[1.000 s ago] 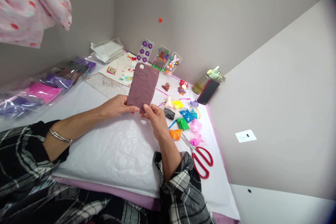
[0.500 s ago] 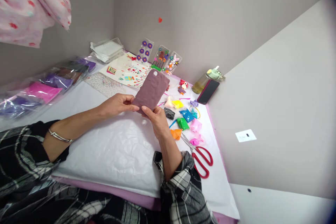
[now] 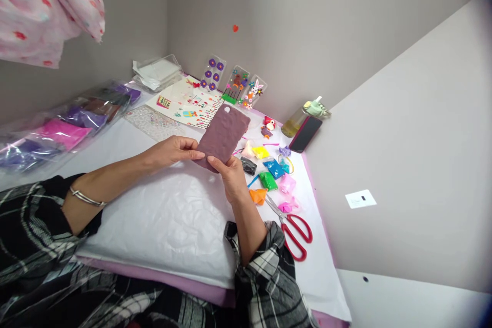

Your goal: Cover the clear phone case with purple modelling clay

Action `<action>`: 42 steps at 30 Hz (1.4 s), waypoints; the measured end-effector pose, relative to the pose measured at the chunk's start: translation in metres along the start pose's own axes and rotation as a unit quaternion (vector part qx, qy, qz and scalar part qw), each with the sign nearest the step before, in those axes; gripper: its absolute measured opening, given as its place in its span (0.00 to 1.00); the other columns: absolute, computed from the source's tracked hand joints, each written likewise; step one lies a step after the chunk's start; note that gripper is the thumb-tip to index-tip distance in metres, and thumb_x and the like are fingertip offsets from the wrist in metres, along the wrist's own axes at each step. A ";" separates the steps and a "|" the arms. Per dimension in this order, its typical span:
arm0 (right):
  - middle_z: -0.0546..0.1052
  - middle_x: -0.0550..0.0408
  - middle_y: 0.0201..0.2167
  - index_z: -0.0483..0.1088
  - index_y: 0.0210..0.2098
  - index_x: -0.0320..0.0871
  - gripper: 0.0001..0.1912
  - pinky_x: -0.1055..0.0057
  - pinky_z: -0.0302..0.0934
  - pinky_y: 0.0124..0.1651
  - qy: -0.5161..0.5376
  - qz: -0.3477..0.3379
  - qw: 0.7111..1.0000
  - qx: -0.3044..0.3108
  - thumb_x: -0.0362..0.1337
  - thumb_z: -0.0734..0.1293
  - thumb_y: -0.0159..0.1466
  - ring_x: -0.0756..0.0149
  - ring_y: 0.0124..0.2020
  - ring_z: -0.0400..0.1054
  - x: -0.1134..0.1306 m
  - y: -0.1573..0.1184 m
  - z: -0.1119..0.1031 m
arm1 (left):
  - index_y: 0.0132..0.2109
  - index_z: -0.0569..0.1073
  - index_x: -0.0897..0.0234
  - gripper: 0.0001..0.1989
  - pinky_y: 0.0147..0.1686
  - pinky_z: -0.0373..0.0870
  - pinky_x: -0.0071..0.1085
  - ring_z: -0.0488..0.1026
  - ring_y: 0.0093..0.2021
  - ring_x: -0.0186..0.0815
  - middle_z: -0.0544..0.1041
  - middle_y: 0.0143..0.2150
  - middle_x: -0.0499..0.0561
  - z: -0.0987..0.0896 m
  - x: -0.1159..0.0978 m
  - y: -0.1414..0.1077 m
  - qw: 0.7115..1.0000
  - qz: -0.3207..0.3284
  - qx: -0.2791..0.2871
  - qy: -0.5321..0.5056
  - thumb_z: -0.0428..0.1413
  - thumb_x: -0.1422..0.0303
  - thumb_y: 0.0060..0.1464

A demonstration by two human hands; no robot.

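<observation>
close head view, roughly forward and down over a tabletop (image 3: 319, 277)

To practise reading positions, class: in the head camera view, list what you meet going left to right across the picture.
Magenta clay in a clear plastic bag → person's left hand → mauve textured clay phone case → blue clay packet → black smartphone in a red case → white paper label on the wall

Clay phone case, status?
Left grip and right grip both on clay phone case, held up off the sheet. Surface lumpy. Colored packets and red scissors beside right forearm, not touching.
</observation>
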State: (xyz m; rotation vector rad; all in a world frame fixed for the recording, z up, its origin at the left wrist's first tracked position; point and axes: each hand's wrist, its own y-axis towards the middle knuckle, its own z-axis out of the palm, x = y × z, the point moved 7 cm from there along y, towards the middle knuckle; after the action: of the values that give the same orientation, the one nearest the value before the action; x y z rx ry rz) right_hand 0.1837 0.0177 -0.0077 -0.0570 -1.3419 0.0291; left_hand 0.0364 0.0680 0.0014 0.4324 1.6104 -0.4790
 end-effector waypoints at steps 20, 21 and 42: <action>0.83 0.56 0.32 0.81 0.36 0.43 0.14 0.69 0.66 0.39 -0.024 -0.006 1.000 0.001 0.45 0.76 0.56 0.65 0.31 0.73 0.000 0.000 -0.001 | 0.42 0.86 0.54 0.12 0.50 0.75 0.39 0.81 0.48 0.50 0.87 0.40 0.49 0.016 0.000 -0.002 0.994 -0.027 0.095 -0.039 0.67 0.61 0.47; 0.83 0.56 0.33 0.81 0.36 0.43 0.13 0.69 0.67 0.39 -0.023 -0.007 1.000 -0.001 0.44 0.77 0.55 0.64 0.31 0.73 0.000 0.000 -0.001 | 0.42 0.86 0.54 0.13 0.49 0.75 0.38 0.81 0.47 0.49 0.87 0.40 0.48 0.018 0.000 -0.003 0.993 -0.030 0.102 -0.045 0.68 0.62 0.47; 0.84 0.57 0.37 0.81 0.38 0.46 0.15 0.65 0.69 0.47 0.023 -0.029 0.999 -0.012 0.46 0.77 0.54 0.61 0.37 0.75 0.003 0.002 -0.002 | 0.44 0.83 0.60 0.16 0.47 0.73 0.36 0.80 0.44 0.44 0.86 0.43 0.51 0.012 0.006 -0.003 0.993 -0.032 0.054 -0.096 0.67 0.58 0.51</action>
State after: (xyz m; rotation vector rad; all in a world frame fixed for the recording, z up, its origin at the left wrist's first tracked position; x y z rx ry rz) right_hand 0.1859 0.0196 -0.0050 -0.0383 -1.2983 -0.0379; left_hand 0.0442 0.0595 -0.0048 0.4042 1.4202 -0.6399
